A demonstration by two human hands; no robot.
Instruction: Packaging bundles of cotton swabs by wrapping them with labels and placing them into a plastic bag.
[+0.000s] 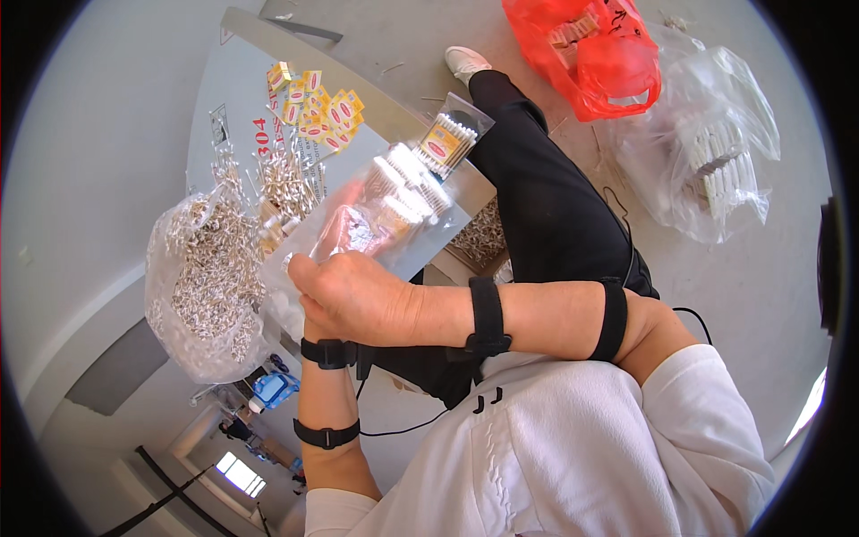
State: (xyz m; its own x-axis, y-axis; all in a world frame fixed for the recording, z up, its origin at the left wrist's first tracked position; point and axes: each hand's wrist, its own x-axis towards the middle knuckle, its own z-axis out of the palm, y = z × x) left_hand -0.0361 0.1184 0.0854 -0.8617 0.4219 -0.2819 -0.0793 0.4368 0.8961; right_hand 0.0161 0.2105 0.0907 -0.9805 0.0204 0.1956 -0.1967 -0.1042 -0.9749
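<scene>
A clear plastic bag [309, 240] lies in front of me, with bundles of white-tipped cotton swabs [407, 183] at its far end. My right hand [358, 291] is closed, its fingers pinching the near edge of the bag. Crossing beneath my right wrist, my left forearm leads to my left hand [342, 228], which shows blurred through the plastic, curled against the bag beside the bundles. I cannot tell whether it is inside or behind the film. A small clear pack of swabs with a yellow label [442, 143] sits just past the bundles.
Yellow label cards [333, 118] lie scattered on the grey table [246, 54], near loose swabs [286, 183]. A large bag of loose swabs [215, 277] stands at left. On the floor at right are a red plastic bag [617, 76] and a clear bag of white bundles [725, 174].
</scene>
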